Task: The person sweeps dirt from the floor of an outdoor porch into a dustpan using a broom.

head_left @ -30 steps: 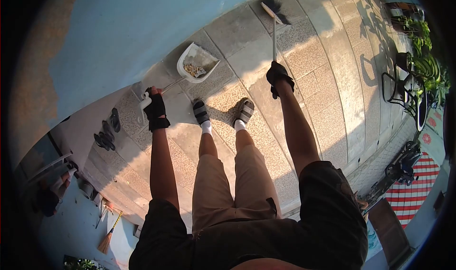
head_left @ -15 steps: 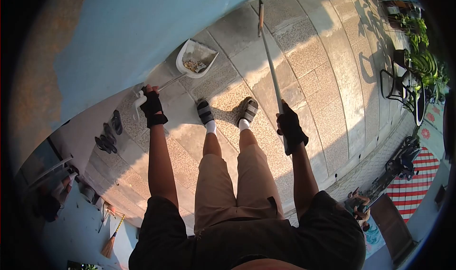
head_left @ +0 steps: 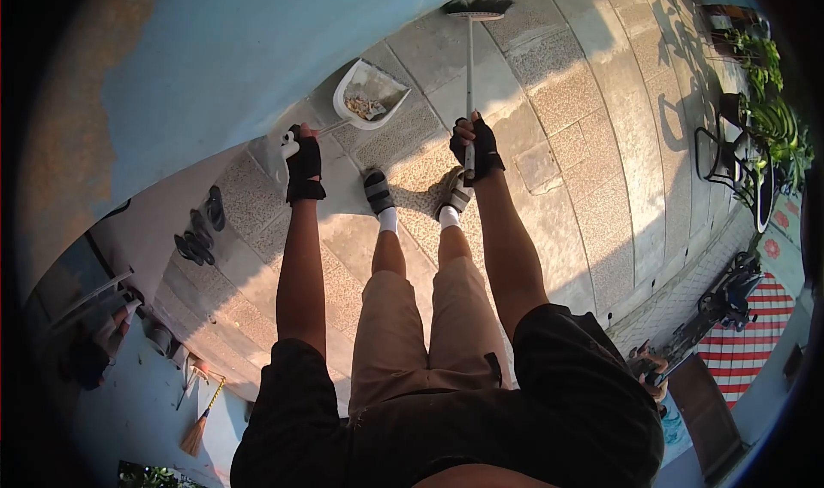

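Observation:
My left hand (head_left: 304, 163), in a black fingerless glove, is closed around the handle of a long-handled dustpan. The white pan (head_left: 371, 95) lies on the tiles beside the blue wall, with brownish debris inside it. In my right hand (head_left: 477, 146), gloved the same way, is the pale pole of a broom (head_left: 470, 67). Its dark-bristled head (head_left: 477, 11) rests on the floor at the foot of the wall, beyond the dustpan. Both hands are in front of me, above my sandalled feet.
A blue wall (head_left: 257, 50) runs along the left and far side. Several dark sandals (head_left: 202, 230) lie on the floor at left. Potted plants (head_left: 764, 110) and a black metal stand (head_left: 717, 157) are at right. A straw broom (head_left: 196, 432) hangs lower left; a motorbike (head_left: 730, 286) stands at right.
My right hand has moved left and forward with the broom, and the broom head has turned broadside against the wall. My left hand and the dustpan have shifted slightly right and forward in view.

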A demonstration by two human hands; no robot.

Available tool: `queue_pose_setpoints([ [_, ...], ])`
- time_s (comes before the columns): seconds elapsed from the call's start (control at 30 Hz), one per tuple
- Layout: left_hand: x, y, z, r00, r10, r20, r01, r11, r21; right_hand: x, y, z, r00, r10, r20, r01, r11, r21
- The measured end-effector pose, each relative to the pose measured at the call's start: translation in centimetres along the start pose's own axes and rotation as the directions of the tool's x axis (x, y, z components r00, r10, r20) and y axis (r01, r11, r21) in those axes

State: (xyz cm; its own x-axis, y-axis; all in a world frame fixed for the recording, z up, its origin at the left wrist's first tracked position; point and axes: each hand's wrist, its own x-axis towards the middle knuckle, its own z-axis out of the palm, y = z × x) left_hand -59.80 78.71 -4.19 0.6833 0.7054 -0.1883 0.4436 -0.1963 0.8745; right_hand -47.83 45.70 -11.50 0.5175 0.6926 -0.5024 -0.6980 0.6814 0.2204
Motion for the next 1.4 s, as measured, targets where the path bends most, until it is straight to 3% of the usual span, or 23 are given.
queue_pose_setpoints([
  [0.03,0.0,-0.5,-0.1,1.000,-0.014,-0.006,0.014,1.000,0.005,-1.2,1.3,-1.0,0.999,0.051,-0.009,-0.051,0.997,-0.052],
  [0.07,0.1,-0.8,-0.3,1.000,-0.029,-0.013,0.029,1.000,0.012,-2.8,3.1,-0.2,0.983,-0.119,-0.142,0.088,0.975,-0.205],
  [0.1,-0.3,-0.1,0.2,0.993,-0.106,-0.052,0.099,0.987,-0.124,-4.5,3.9,0.7,0.981,-0.124,-0.146,0.082,0.961,-0.265],
  [0.2,0.2,-1.7,0.0,0.999,-0.044,0.007,0.044,0.998,-0.042,-9.5,4.3,1.3,0.960,-0.179,-0.214,0.053,0.870,-0.490],
  [0.27,-0.1,-0.7,-0.7,0.998,-0.058,-0.004,0.057,0.998,-0.016,-13.3,5.3,4.7,0.841,-0.360,-0.405,-0.055,0.687,-0.725],
  [0.33,0.2,-0.6,-1.0,0.996,-0.084,0.035,0.085,0.995,-0.051,-15.6,3.9,6.8,0.789,-0.374,-0.487,-0.168,0.631,-0.757],
  [0.37,-0.1,-0.4,-1.0,0.996,-0.087,0.034,0.088,0.995,-0.052,-16.1,3.2,7.7,0.711,-0.463,-0.529,-0.245,0.543,-0.803],
  [0.4,-0.5,0.5,-0.6,0.992,-0.126,0.002,0.124,0.980,-0.155,-16.4,3.0,9.5,0.625,-0.554,-0.549,-0.327,0.452,-0.830],
  [0.47,-0.9,0.9,-0.3,0.985,-0.170,-0.024,0.158,0.952,-0.261,-15.6,1.5,9.5,0.594,-0.710,-0.378,-0.343,0.201,-0.918],
  [0.5,-0.9,0.6,-0.4,0.997,-0.067,-0.037,0.060,0.985,-0.159,-14.5,-0.2,9.6,0.624,-0.631,-0.461,-0.364,0.288,-0.886],
  [0.53,-0.9,0.2,-0.5,0.998,0.039,-0.040,-0.041,0.998,-0.052,-12.3,-0.6,9.9,0.577,-0.714,-0.396,-0.507,0.067,-0.860],
  [0.63,-1.3,-0.7,-0.2,0.969,0.166,-0.183,-0.168,0.986,0.006,-6.1,-0.9,10.1,0.562,-0.717,-0.414,-0.688,-0.126,-0.715],
  [0.67,-1.8,0.1,-0.1,0.970,0.165,-0.181,-0.167,0.986,0.009,-4.5,-0.6,9.0,0.616,-0.683,-0.392,-0.691,-0.230,-0.685],
  [0.73,-3.0,2.3,-0.1,0.984,-0.032,-0.178,0.004,0.988,-0.157,-3.3,1.5,6.3,0.725,-0.625,-0.288,-0.634,-0.443,-0.634],
  [0.8,-2.7,1.3,-0.5,0.991,0.041,-0.124,-0.052,0.995,-0.085,-3.8,3.8,4.5,0.806,-0.576,-0.136,-0.554,-0.654,-0.515],
  [0.87,-2.0,1.0,-0.7,0.991,0.113,-0.074,-0.115,0.993,-0.022,-6.2,5.2,3.7,0.822,-0.543,-0.169,-0.545,-0.667,-0.508],
  [0.93,-1.3,1.3,-0.6,0.973,0.166,-0.159,-0.180,0.981,-0.074,-9.7,6.1,4.9,0.794,-0.516,-0.321,-0.601,-0.593,-0.535],
  [1.0,-0.7,1.5,-1.7,0.963,0.184,-0.197,-0.193,0.981,-0.028,-14.5,6.3,5.8,0.813,-0.521,-0.261,-0.540,-0.507,-0.672],
  [1.07,0.0,0.8,-2.3,0.952,0.201,-0.229,-0.202,0.979,0.022,-19.5,6.8,7.8,0.763,-0.573,-0.300,-0.583,-0.407,-0.703],
  [1.13,0.3,-0.7,-2.7,0.950,0.189,-0.250,-0.221,0.970,-0.105,-22.5,7.3,10.5,0.688,-0.636,-0.348,-0.649,-0.326,-0.687],
  [1.3,1.1,-2.3,-4.9,0.951,0.115,-0.288,-0.130,0.991,-0.032,-17.9,4.8,14.7,0.553,-0.751,-0.361,-0.722,-0.216,-0.658],
  [1.33,1.4,-2.7,-5.1,0.942,0.084,-0.326,-0.094,0.995,-0.017,-16.0,2.2,11.2,0.591,-0.757,-0.278,-0.603,-0.186,-0.775],
  [1.4,2.3,-3.8,-5.6,0.952,0.101,-0.290,-0.090,0.995,0.051,-11.2,-1.4,8.6,0.631,-0.752,-0.190,-0.626,-0.349,-0.697],
])
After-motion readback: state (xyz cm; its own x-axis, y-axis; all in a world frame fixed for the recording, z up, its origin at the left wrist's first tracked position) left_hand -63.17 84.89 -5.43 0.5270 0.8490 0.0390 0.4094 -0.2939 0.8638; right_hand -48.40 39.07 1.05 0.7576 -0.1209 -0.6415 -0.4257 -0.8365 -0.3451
